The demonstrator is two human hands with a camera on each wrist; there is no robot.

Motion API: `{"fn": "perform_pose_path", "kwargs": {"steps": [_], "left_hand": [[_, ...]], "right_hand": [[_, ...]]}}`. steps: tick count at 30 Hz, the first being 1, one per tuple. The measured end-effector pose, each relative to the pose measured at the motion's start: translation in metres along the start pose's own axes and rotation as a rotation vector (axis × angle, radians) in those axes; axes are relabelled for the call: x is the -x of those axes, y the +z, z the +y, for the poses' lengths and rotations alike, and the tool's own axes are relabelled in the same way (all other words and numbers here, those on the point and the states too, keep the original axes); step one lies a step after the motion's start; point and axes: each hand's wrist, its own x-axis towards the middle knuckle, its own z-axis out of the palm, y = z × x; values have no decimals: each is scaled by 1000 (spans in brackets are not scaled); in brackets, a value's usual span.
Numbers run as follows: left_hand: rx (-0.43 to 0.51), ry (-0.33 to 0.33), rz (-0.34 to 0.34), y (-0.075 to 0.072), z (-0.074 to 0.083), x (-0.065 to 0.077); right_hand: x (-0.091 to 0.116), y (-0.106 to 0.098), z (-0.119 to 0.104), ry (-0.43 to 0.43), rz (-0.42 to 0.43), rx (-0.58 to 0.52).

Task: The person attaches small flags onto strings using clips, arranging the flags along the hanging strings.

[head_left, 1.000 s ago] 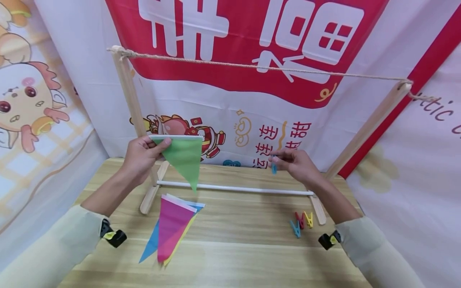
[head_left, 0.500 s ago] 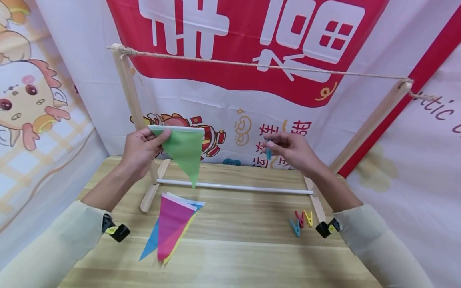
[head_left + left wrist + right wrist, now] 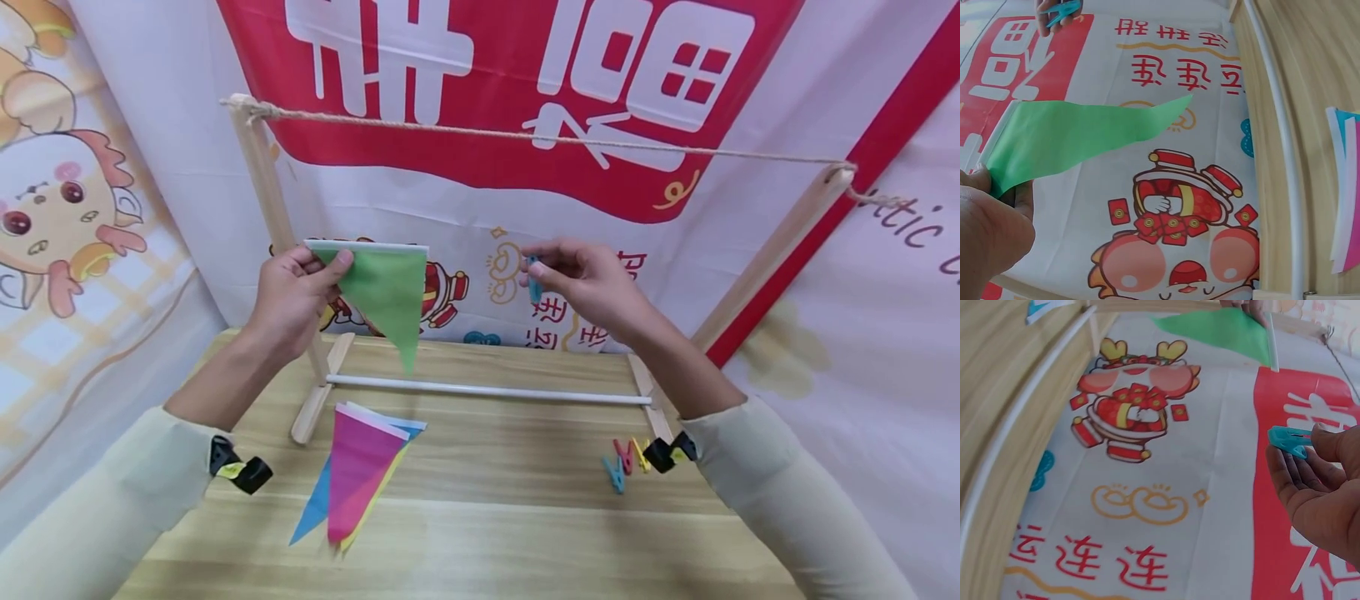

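Observation:
A green triangular pennant (image 3: 386, 287) hangs point down from my left hand (image 3: 292, 296), its white top strip near level. Thumb and fingers pinch it at the upper left corner, close in front of the left wooden post. My right hand (image 3: 588, 279) holds a blue clothespin (image 3: 1290, 439) between thumb and fingers, to the right of the pennant and apart from it. Above both hands a twine (image 3: 465, 131) runs between two wooden posts. In the left wrist view the pennant (image 3: 1072, 137) spreads sideways from the hand.
On the table (image 3: 487, 533) lie overlapping pennants, a magenta one (image 3: 360, 475) on top of blue and yellow. Blue (image 3: 613, 475), red (image 3: 624, 457) and yellow clothespins (image 3: 642, 454) lie at the right. A white rod (image 3: 487, 392) joins the posts' feet; printed cloth hangs behind.
Both hands have risen toward the twine, the left with the green pennant. The right hand has also moved left with the blue clothespin, nearer the pennant.

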Motion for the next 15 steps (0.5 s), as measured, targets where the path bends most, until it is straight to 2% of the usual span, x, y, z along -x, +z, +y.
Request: {"fn": "perform_pose_path", "kwargs": {"steps": [8, 15], "left_hand": [[34, 2, -4, 5, 9, -3], [63, 11, 22, 6, 14, -7]], "right_hand": [[-10, 10, -26, -24, 8, -19], [-16, 19, -42, -80, 6, -40]]}}
